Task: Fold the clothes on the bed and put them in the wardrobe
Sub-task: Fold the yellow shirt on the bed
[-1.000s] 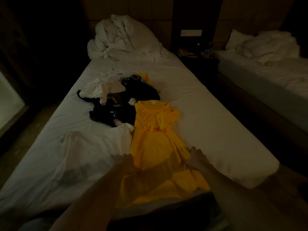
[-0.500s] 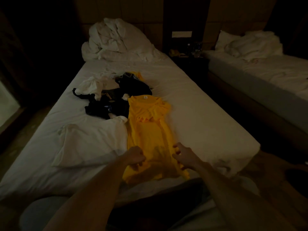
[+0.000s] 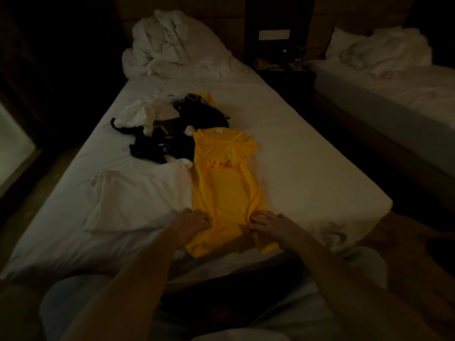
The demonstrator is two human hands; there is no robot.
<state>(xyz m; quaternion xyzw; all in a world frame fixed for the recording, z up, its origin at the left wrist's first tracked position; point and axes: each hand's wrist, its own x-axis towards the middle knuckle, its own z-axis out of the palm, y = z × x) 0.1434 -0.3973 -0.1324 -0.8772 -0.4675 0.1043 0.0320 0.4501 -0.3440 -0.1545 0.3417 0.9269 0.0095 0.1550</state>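
A yellow shirt lies lengthwise on the white bed, its sides folded in to a narrow strip, collar away from me. My left hand presses on its lower left edge and my right hand on its lower right edge, fingers curled into the cloth. A white garment lies flat to the left of the yellow shirt. Beyond them sits a heap of black clothes mixed with white clothes and a bit of another yellow piece.
A crumpled white duvet is piled at the head of the bed. A dark nightstand with small items stands between this bed and a second bed at the right. The room is dim; no wardrobe is in view.
The shirt's hem, which hung over the bed's foot, now lies bunched higher on the mattress. Both my hands drew inward and now rest on its lower edges.
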